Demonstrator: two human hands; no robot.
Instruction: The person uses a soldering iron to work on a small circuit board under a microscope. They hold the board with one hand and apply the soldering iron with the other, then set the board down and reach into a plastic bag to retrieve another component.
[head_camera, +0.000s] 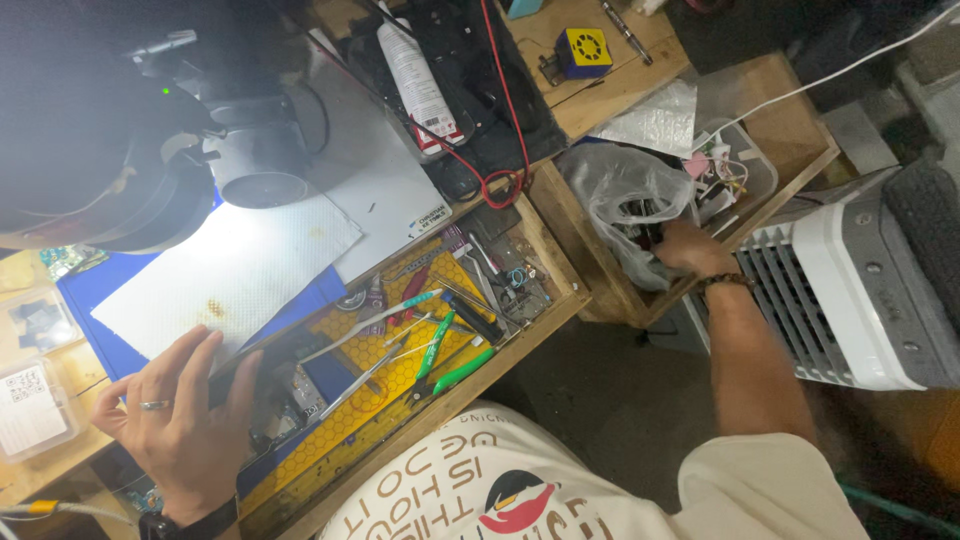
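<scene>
A: The phone sat at the bench edge above the tool tray, left hand clasped round its near end.
B: And the right hand?
A: Deep in the plastic bag; I couldn't tell its grip. With eyes elsewhere, the phone might have slipped.

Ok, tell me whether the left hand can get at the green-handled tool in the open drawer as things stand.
Probably yes. The left hand rests at the drawer's near end holding a dark flat device, and the green-handled tool lies uncovered on top; the hand would need to free itself first.
</scene>
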